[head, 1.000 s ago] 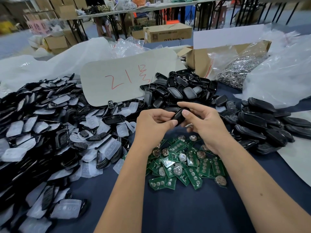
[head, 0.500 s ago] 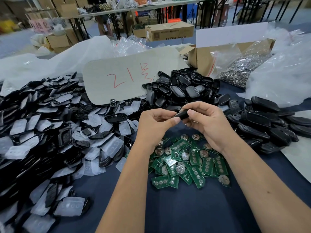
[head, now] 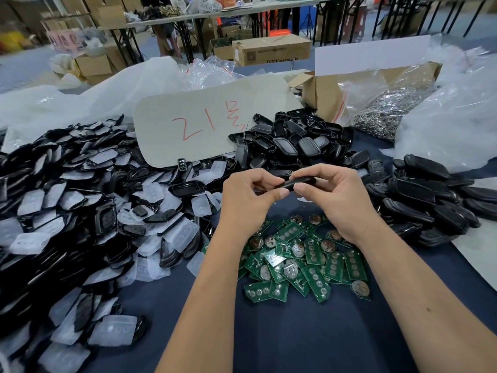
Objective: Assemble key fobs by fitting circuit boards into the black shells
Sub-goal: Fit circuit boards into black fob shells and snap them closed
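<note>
Both hands are up over the middle of the table, pinching one black key fob shell (head: 297, 182) between them: the left hand (head: 248, 197) has its thumb and curled fingers on the shell's left end, and the right hand (head: 332, 196) grips the right end with thumb underneath and fingers wrapped over the top. You only see the shell edge-on, so I can't tell if there's a board inside it or whether it's one half or two, since the fingers cover most of it. Right under the wrists, at about 6 o'clock from the shell, sits a loose heap of green circuit boards (head: 304, 261) with round silver coin cells on some, partly hidden by both forearms. At 12 to 1 o'clock there's a pile of black shells (head: 293, 144), and at 3 o'clock another row of black fobs (head: 422, 196) that look closed up, though it's hard to be sure. Over at 9 o'clock is a big messy spread of black frames and translucent rubber button pads (head: 88, 211), cut off by the left edge. Behind that, at 11 o'clock, a grey card with red writing (head: 204, 127) leans on the pile. At 2 o'clock a clear bag of small shiny metal bits (head: 387, 111) sits in a cardboard box; too small to tell what they are.
</note>
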Motion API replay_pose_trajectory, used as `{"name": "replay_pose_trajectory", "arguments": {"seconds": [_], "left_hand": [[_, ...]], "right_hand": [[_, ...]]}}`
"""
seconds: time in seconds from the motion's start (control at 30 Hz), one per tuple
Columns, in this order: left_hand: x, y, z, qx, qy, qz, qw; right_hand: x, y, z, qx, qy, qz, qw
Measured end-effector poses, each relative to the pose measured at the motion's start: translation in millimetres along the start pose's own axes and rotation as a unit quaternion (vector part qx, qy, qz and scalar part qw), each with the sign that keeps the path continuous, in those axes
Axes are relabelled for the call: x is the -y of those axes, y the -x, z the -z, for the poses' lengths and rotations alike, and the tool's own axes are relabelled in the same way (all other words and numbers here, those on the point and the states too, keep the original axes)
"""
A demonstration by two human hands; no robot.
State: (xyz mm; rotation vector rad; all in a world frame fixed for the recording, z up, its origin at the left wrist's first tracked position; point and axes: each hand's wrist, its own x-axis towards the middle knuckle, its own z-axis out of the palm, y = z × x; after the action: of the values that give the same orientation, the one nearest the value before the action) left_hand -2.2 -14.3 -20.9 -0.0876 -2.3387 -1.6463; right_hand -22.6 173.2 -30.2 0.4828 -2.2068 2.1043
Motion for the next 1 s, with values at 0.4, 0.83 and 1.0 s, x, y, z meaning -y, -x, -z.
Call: {"name": "replay_pose_trajectory", "arguments": {"seconds": [0.4,0.83,1.0], "left_hand": [[-4.7,4.3,-8.1,-0.025,-0.005,-0.023,0.999],[-8.1,6.7,-7.3,0.102,0.343,0.118,0.926],[-6.9,7.2,-4.1,0.123,0.349,0.116,0.922]], "right_hand": [[5.0,-0.3,-7.3,-0.006,0.047,0.021,0.999],[11.7,-0.4,-6.9,0.008,-0.029,0.037,0.999],[12.6,0.4,-8.0,0.035,-0.034,0.036,0.998]]}}
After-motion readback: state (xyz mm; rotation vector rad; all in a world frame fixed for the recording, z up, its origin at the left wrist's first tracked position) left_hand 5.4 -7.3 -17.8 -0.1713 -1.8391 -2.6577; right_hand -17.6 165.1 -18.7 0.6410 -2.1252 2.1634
